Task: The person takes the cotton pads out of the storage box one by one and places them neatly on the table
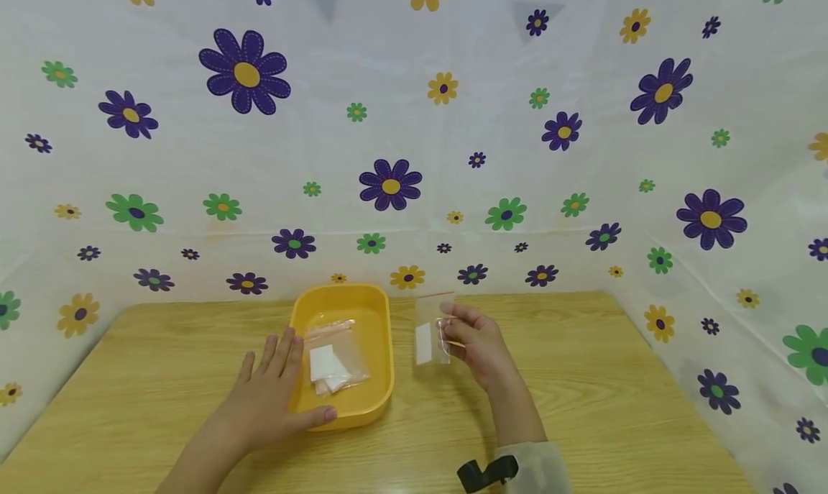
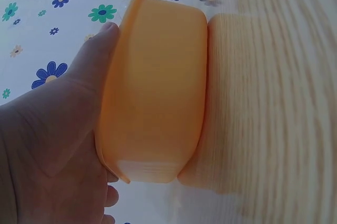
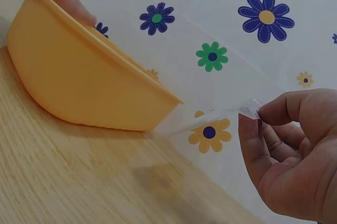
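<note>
My left hand rests on the left side and front rim of a yellow plastic tub, its fingers straight and the thumb along the front edge. Inside the tub lie clear zip bags with white pieces in them; how many bags overlap there I cannot tell. To the right of the tub, my right hand pinches a small clear zip bag by its right side, between thumb and fingertips. A white rectangular piece shows inside that bag. From the right wrist view, the bag appears above the tabletop, apart from the tub.
The wooden table extends to both sides of the tub. A white curtain with printed flowers stands behind the table and along its sides. A black strap mount sits at my right wrist, beside a pale sleeve.
</note>
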Available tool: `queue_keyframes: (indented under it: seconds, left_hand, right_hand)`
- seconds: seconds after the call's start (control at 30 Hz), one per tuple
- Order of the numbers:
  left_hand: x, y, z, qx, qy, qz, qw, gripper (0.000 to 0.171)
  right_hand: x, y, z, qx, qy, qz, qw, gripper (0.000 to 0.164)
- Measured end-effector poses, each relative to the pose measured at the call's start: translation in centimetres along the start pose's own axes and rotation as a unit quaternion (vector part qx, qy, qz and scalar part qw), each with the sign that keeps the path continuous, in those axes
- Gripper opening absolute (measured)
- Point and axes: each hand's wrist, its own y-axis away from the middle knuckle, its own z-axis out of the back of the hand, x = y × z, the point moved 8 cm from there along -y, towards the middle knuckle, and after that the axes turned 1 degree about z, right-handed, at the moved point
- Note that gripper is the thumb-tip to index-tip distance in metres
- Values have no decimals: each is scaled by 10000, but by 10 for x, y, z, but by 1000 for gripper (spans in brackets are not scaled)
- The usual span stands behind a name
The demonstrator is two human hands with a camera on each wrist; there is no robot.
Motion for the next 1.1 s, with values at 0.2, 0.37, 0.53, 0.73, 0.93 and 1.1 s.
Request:
queue_keyframes:
  seconds: [0.2,0.37,0.53,0.73,0.93,1.1]
  left_hand:
    - [1,-1,-2,-13,-87,-1,10000,126]
    - [-1,0,-1,-34,-88,-9,10000,125]
    - [-2,0,-1,-30,-80,-26,10000,124]
    - [-2,0,1,-25,-32,-55,10000,122]
    - [-2,-1,0,-14,-15,-40,10000,123]
    - [-1,0,0,18,-10,-9,10000,123]
  right_hand:
    - [-10,-4,-1,-14,-35,-94,9999,33]
    - [-18,-5,0,-62,88,-172,9998,33]
    - [-27,-8,1,-106,195,-276,9994,33]
    - [-32,-10,2,-168,236,-261,9992,34]
    - [-39,-12,2,-156,248,-305,9991,34]
    - [-42,-11,2,-33,338,-270,9991,36]
